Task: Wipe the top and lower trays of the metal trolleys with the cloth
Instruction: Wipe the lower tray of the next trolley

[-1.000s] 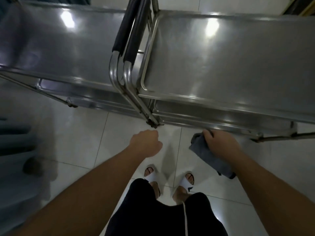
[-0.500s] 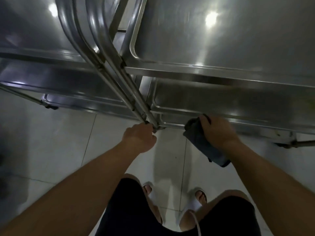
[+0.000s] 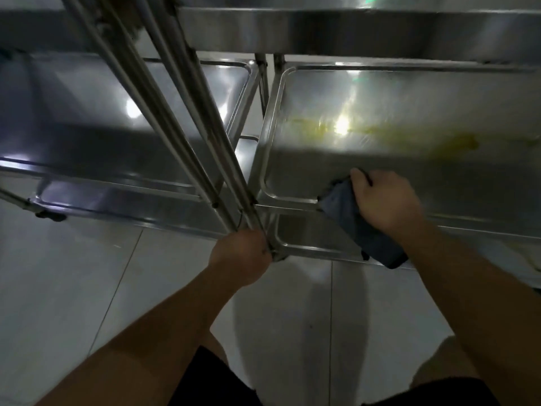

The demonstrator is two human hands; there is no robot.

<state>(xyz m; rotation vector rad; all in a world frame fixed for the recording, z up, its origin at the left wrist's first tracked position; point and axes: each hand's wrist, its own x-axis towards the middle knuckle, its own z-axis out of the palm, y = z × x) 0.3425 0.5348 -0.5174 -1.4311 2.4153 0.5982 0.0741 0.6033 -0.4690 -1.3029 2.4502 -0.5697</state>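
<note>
Right hand fingers curled over folded dark grey-blue cloth, gripping it; cloth pressed at near-left corner of right steel trolley's middle tray, trailing end hanging over rim toward 6 o'clock. Yellowish smear across tray at 12 to 1 o'clock from hand, apart from cloth. Left hand fingers wrapped round foot of slanted steel frame tubes, at 9 o'clock from cloth. Left steel trolley's tray beyond tubes at 10 o'clock. Pale tiled floor below.
</note>
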